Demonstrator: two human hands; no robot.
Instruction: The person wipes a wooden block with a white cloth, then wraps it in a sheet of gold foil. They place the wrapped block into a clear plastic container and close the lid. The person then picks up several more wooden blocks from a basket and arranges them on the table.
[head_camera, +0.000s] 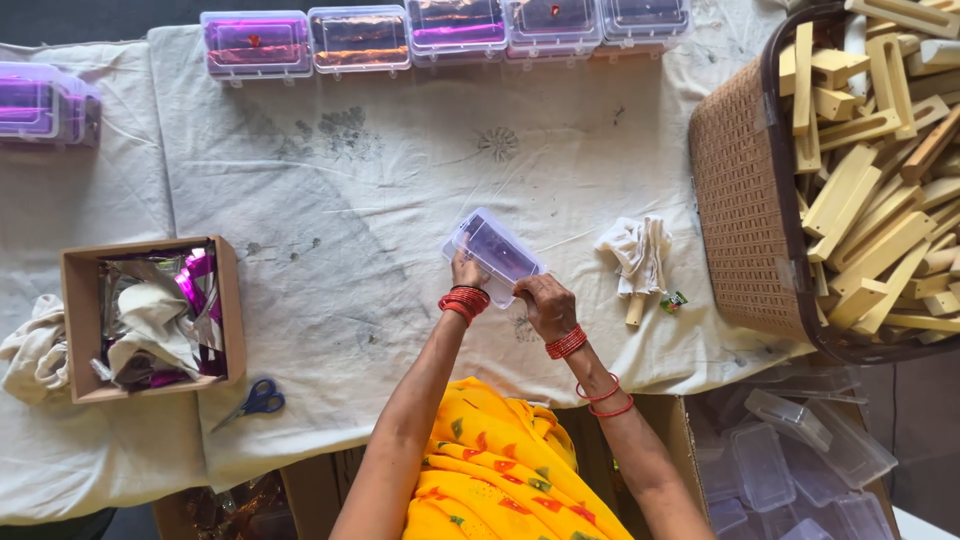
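We hold a small clear plastic box with a purple foil lining (494, 254) in the middle of the white cloth-covered table (380, 190). Our left hand (467, 270) pinches its near end, and our right hand (545, 305) grips its near corner. A row of filled clear boxes with shiny foil (440, 35) lines the far edge. A brown woven basket of pale wooden blocks (745, 190) sits at the right. A cardboard box of foil scraps (150, 315) and blue scissors (255, 400) lie at the left. A bunched white cloth (637, 255) is just beside the box. Bare cloth lies between us and the far row.
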